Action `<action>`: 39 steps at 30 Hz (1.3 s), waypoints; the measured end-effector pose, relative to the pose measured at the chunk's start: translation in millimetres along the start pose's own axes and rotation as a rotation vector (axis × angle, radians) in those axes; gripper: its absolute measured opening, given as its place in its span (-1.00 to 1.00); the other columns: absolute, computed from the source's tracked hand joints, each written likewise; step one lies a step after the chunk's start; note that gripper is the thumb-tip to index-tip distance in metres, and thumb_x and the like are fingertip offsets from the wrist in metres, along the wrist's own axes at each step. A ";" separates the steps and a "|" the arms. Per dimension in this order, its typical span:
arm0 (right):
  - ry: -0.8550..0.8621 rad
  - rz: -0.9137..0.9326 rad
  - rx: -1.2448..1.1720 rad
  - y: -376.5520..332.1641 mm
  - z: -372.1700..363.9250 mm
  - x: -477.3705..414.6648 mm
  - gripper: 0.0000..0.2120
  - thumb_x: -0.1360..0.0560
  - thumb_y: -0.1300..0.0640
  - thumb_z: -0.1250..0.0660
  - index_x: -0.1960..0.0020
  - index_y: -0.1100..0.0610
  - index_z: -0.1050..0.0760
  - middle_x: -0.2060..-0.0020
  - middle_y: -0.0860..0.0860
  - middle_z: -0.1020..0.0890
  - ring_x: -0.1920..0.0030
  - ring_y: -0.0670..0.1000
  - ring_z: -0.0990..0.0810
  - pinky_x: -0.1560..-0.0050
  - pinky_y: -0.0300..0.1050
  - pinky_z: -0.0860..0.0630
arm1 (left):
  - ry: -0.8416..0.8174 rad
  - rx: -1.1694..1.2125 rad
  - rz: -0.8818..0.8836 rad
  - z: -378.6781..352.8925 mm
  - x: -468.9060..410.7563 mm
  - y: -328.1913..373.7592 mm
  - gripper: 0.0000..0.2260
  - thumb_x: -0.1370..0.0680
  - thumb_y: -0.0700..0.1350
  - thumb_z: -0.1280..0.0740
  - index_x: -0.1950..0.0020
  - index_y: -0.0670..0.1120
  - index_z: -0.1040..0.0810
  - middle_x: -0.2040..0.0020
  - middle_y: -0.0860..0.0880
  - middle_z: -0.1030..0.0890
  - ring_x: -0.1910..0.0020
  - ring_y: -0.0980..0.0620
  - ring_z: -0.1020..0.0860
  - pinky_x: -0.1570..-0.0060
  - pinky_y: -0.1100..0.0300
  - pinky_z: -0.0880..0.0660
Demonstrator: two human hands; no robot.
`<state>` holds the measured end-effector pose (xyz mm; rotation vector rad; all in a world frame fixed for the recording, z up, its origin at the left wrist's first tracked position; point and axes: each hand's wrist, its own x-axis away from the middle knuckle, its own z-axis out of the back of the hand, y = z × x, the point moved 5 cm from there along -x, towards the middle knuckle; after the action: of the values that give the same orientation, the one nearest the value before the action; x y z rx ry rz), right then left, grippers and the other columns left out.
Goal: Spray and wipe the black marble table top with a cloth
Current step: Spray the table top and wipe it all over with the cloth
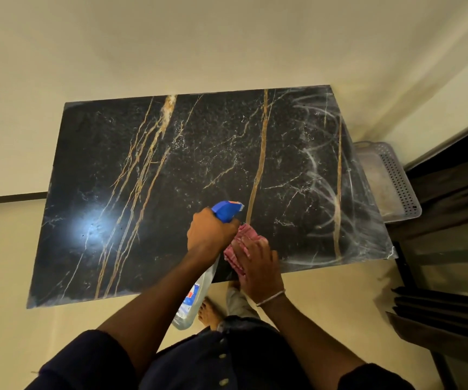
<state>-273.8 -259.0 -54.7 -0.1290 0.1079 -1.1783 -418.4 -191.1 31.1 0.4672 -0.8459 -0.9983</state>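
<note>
Fingers of right hand flat on crumpled pink cloth, glossy marble

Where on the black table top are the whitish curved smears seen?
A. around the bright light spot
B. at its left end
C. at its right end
C: the curved whitish smears cover the right end of the table top, next to the grey basket; the left end is dark and shiny.
</note>
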 end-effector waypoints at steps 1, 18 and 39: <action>0.007 0.025 0.033 7.6 2.3 3.7 -0.35 -0.39 -0.04 -0.35 -0.46 0.01 -0.34 -0.34 0.13 -0.41 -0.25 0.27 -0.44 0.05 0.09 -0.54 | -0.003 0.002 0.002 -0.1 0.8 -1.4 -0.80 -0.45 0.02 -0.45 0.01 -0.02 -0.55 0.26 0.00 -0.62 0.31 0.10 -0.59 0.33 0.27 -0.48; -0.026 -0.142 0.016 30.3 8.8 21.3 -0.43 -0.48 -0.08 -0.09 -0.47 0.01 -0.32 -0.34 0.18 -0.38 -0.26 0.32 -0.43 0.01 0.13 -0.49 | -0.024 0.035 -0.056 0.0 21.4 0.9 -0.83 -0.48 -0.03 -0.43 0.00 -0.02 -0.52 0.26 0.03 -0.58 0.30 0.13 -0.56 0.32 0.30 -0.44; -0.051 -0.104 0.018 66.7 7.4 3.6 -0.38 -0.42 -0.06 -0.35 -0.45 -0.03 -0.32 -0.35 0.14 -0.42 -0.31 0.27 -0.37 -0.03 0.11 -0.45 | 0.013 0.024 -0.058 -20.5 11.8 37.7 -0.85 -0.44 0.00 -0.44 0.12 -0.05 -0.54 0.31 -0.01 -0.59 0.38 0.10 -0.54 0.35 0.23 -0.50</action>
<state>-210.4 -236.9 -58.0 -0.1501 0.0460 -1.2789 -378.5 -183.7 49.4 0.5204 -0.8370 -1.0387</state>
